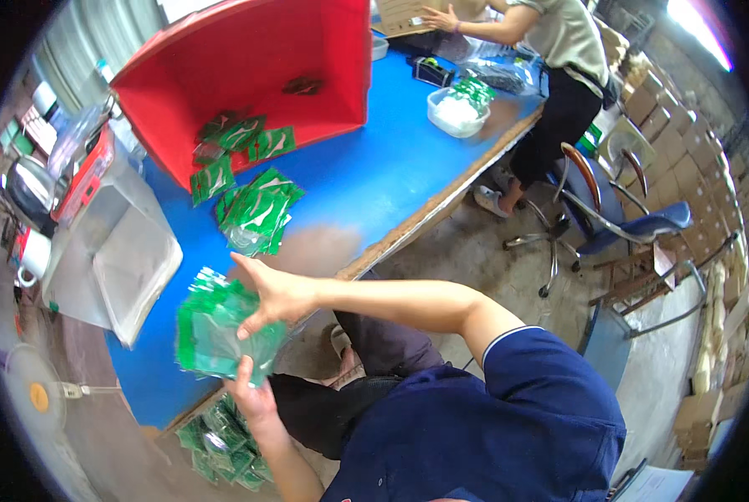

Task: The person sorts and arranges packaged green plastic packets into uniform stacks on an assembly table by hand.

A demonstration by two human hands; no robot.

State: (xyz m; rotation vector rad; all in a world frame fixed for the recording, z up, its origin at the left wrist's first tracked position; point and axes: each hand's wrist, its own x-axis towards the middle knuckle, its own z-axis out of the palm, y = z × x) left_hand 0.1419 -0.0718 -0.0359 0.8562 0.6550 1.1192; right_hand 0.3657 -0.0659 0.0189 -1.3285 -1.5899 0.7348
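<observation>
Left hand: the left hand [253, 393] gripped the lower edge of a bundle of green sachets [220, 330], fingers closed on it from below.
Right hand: the right hand [278, 293] lay across the top of the same bundle, thumb and fingers clamped on it; the blur kept me from counting the sachets held.
Where the bundle was: in the air over the near edge of the blue table [366, 176], just above the lap.
Lap pile: one heap of green sachets [224, 448] lay below the hands, too crowded to count.
Clear bags: one flat stack of clear bags [128, 259] lay on the table to the left.
Table pile: one loose heap of sachets [257, 213] lay mid-table, seemingly not yet picked up.
Red bin: one tipped red bin [249, 58], with about five sachets at its mouth [236, 138].
Progress: judged partway, since sachets remained in bin and heap.
Far end: one other person [559, 42], one white tub [456, 113], two chairs [617, 217].
</observation>
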